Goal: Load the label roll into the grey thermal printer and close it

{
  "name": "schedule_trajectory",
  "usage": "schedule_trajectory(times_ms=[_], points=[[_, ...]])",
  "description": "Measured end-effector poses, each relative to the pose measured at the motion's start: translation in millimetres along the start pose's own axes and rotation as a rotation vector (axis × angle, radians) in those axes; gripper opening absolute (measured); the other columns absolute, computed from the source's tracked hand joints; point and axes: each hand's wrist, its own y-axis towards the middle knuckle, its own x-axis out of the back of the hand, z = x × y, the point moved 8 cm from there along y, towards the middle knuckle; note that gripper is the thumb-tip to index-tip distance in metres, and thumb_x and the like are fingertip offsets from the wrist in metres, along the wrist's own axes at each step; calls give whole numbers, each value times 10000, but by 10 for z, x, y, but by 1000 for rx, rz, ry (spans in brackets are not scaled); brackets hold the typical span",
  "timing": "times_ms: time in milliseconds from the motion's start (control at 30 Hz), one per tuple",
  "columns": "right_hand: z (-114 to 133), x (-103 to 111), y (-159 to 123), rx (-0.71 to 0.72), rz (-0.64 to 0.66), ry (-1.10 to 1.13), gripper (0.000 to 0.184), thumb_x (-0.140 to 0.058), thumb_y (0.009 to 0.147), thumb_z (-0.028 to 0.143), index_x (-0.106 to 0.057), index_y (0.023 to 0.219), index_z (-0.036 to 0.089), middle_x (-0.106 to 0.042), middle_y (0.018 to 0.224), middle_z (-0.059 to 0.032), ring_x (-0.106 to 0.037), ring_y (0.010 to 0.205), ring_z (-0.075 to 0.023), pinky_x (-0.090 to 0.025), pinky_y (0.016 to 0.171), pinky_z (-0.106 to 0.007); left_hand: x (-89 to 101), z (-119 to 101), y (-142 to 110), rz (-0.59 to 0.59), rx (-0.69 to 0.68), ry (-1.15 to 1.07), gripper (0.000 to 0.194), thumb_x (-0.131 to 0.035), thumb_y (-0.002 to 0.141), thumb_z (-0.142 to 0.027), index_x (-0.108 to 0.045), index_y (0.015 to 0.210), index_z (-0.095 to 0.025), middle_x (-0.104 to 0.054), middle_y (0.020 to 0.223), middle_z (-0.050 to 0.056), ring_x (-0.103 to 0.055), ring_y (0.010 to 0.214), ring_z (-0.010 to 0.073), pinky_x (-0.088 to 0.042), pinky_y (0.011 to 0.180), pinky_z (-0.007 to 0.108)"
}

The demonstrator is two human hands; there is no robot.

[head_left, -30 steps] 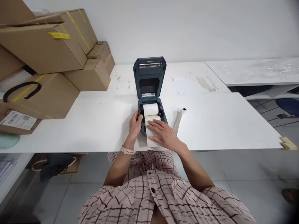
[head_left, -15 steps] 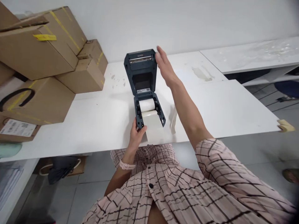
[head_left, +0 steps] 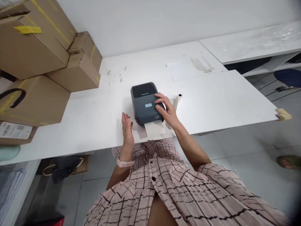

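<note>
A dark grey label printer [head_left: 145, 100] stands on the white table with its lid down. From its front slot a white label strip [head_left: 154, 129] hangs toward the table's near edge. My right hand [head_left: 167, 110] rests on the right side of the lid, fingers spread and bent over it. Just left of the printer, my left hand [head_left: 127, 128] is raised with its fingers stretched out, touching nothing that I can see. A small white paper roll core [head_left: 178, 98] lies on the table to the right of my right hand. The label roll inside is hidden by the lid.
Stacked cardboard boxes [head_left: 44, 50] fill the table's left end. A flat white sheet [head_left: 176, 71] lies behind the printer on the right. A foam pad [head_left: 283, 115] covers the table's right corner. The white wall [head_left: 150, 25] runs along the back.
The printer's lid has swung down from upright to closed. My right hand came down with it onto the lid, and my left hand let go of the printer and label strip.
</note>
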Motion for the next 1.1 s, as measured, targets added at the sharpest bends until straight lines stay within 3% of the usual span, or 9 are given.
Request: schedule_trajectory(times_ms=[133, 200, 300, 600, 700, 800, 867, 967, 1100], points=[[-451, -93, -253, -303, -29, 100, 746, -568, 976, 585, -267, 1610, 333, -309, 1715, -100, -335, 1577, -309, -390, 1236, -594, -203, -41, 84, 18, 26, 12, 942, -581, 901, -708, -215, 1657, -282, -182, 1767, 83, -203, 1627, 299, -346, 1280, 420], [-597, -173, -287, -420, 45, 221, 894, -602, 945, 607, -143, 1660, 327, -358, 1695, -115, -417, 1534, -326, -459, 1188, -597, -343, -39, 95, 84, 28, -6, 878, -601, 910, -670, -292, 1633, -280, -306, 1729, 91, -324, 1585, 319, -422, 1236, 423], [-689, -213, -307, -509, 99, 370, 1038, -696, 867, 622, -123, 1672, 304, -426, 1659, -126, -515, 1460, -339, -484, 1176, -588, -447, -46, 83, 154, -10, -58, 757, -623, 924, -608, -424, 1567, -261, -493, 1619, 114, -505, 1467, 325, -516, 1146, 425], [-718, -213, -359, -470, 57, 303, 1006, -663, 871, 658, -142, 1667, 334, -403, 1669, -105, -461, 1499, -321, -434, 1216, -573, -322, 84, 176, -7, -84, 20, 746, -655, 857, -636, -533, 1445, -194, -637, 1437, 161, -633, 1297, 323, -562, 1040, 430], [-740, -229, -369, -479, 32, 321, 1010, -662, 862, 648, -152, 1665, 308, -407, 1663, -125, -473, 1489, -329, -444, 1204, -570, -328, 56, 188, 5, -83, 49, 749, -662, 843, -649, -552, 1422, -186, -638, 1424, 171, -632, 1286, 334, -554, 1036, 442], [-754, -238, -369, -494, 1, 360, 1034, -676, 844, 623, -154, 1663, 269, -404, 1660, -156, -498, 1468, -339, -461, 1187, -568, -345, 55, 36, 64, -70, 44, 709, -632, 888, -632, -516, 1450, -216, -587, 1487, 159, -603, 1323, 313, -539, 1042, 405], [-760, -246, -367, -501, -20, 381, 1047, -681, 837, 617, -148, 1664, 260, -401, 1662, -164, -512, 1456, -342, -474, 1174, -565, -267, 127, -155, -14, -44, 92, 693, -642, 889, -623, -496, 1448, -240, -577, 1479, 151, -620, 1281, 280, -551, 985, 358], [-771, -264, -365, -508, -37, 405, 1056, -683, 828, 628, -150, 1662, 261, -405, 1662, -156, -520, 1451, -334, -482, 1169, -549, -143, 315, -441, -184, 55, 140, 570, -705, 810, -651, -629, 1155, -205, -698, 1104, 103, -682, 957, 213, -568, 783, 315], [-807, -292, -362, -498, -22, 390, 1055, -658, 838, 662, -135, 1664, 266, -414, 1659, -147, -535, 1439, -318, -501, 1153, -529, -437, 473, -508, 63, 216, 12, 538, -759, 714, -689, -669, 851, -177, -655, 744, 14, -568, 600, 124, -469, 535, 262]])
